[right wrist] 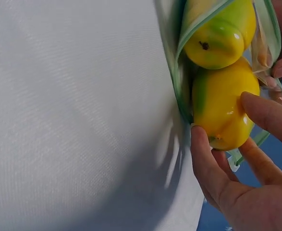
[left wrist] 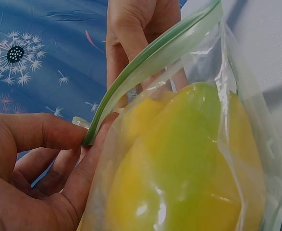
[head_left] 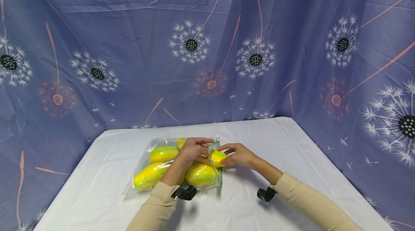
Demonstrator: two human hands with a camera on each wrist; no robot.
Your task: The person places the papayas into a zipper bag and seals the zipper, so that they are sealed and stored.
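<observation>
A clear zip bag (head_left: 221, 180) with a green-edged mouth lies on the table, its mouth facing right. Inside are several yellow-green mangoes (head_left: 163, 154). My left hand (head_left: 192, 152) reaches over the bag; in the left wrist view its thumb and finger pinch the green zip edge (left wrist: 145, 57). At the mouth, my right hand (head_left: 240, 155) grips the end of a yellow mango (right wrist: 225, 106), fingers spread around it. That mango is partly within the bag, beside another mango (right wrist: 217, 48). The left palm hides some of the fruit in the head view.
The white cloth-covered table (head_left: 259, 134) extends around the bag on all sides. A blue-purple curtain (head_left: 146, 62) with dandelion prints hangs behind and at both sides. Black wrist cameras (head_left: 184, 193) sit at both sleeve cuffs.
</observation>
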